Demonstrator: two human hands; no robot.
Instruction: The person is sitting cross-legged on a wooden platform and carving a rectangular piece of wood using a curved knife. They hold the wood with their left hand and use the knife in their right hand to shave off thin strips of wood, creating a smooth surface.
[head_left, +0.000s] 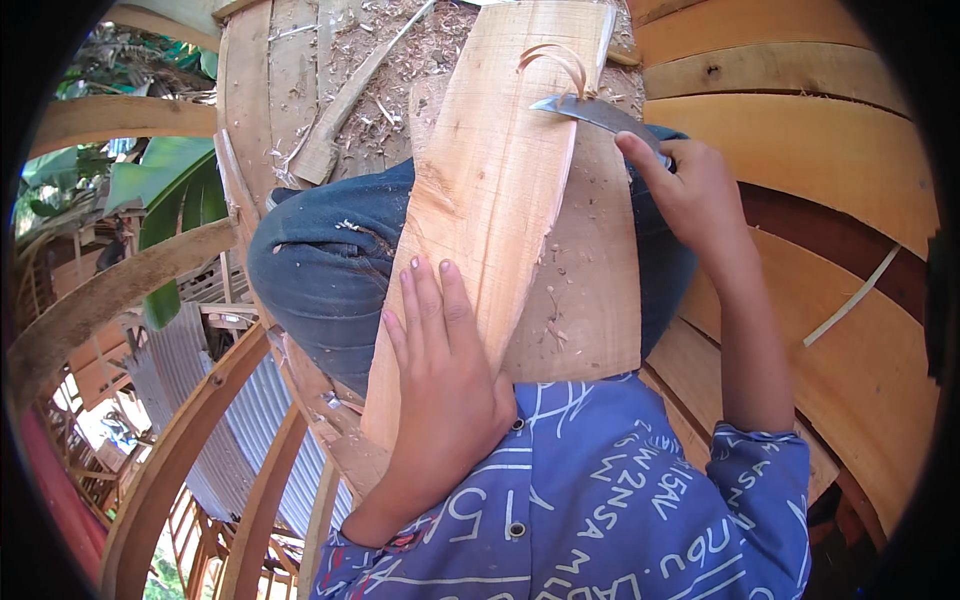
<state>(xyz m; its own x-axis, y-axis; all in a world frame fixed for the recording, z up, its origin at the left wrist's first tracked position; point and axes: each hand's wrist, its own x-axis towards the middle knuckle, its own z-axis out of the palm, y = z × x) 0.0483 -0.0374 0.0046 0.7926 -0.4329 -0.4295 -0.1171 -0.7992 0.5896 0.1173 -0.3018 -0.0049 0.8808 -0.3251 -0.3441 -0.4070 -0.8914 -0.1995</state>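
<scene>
A long, pale wooden board (500, 190) lies slanted across my lap, its far end near the top of the view. My left hand (440, 350) rests flat on the board's near part, fingers stretched out. My right hand (690, 190) is wrapped round the handle of a curved knife (600, 114), thumb along its back. The blade meets the board's right edge near the far end, where a thin curled wood shaving (560, 62) rises beside it. Most of the knife's handle is hidden in my fingers.
A second wide board (585, 290) lies under the first. Wood shavings (380, 105) and a narrow wooden stick (340, 125) are on the planks ahead. Curved wooden rails (190, 450) stand at the left, with corrugated sheets below. A plank wall (800, 150) rises at the right.
</scene>
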